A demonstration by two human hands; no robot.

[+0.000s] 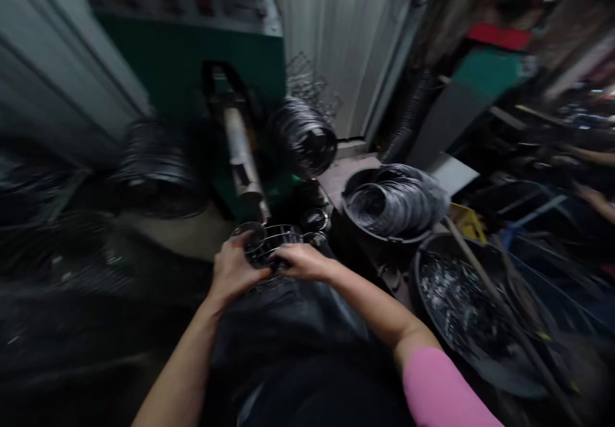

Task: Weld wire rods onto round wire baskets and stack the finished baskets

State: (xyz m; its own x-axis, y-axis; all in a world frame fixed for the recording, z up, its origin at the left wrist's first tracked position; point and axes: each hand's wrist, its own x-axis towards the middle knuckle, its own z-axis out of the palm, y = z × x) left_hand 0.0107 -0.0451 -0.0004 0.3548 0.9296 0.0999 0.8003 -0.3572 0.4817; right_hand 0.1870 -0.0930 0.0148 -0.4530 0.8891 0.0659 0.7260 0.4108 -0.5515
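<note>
In front of my lap is a round metal wire frame (280,229) with a curved rim, partly covered by my fingers. My left hand (233,272) curls round its left side, near a small ring at the top, with the thumb reaching across the front. My right hand (305,261) is closed on the near right part of the same frame, fingertips bent inward. Just beyond the hands, the end of a slanted metal arm (245,164) comes down from a green machine (187,49). Motion blur hides exactly where each finger touches.
A coil of wire rings (307,138) hangs beside the machine. To the right, a black tub (350,212) holds stacked rings, and a large basin (425,299) holds small metal pieces with a long stick across it. Another coil (156,177) stands left. Another person's hands (598,196) show far right.
</note>
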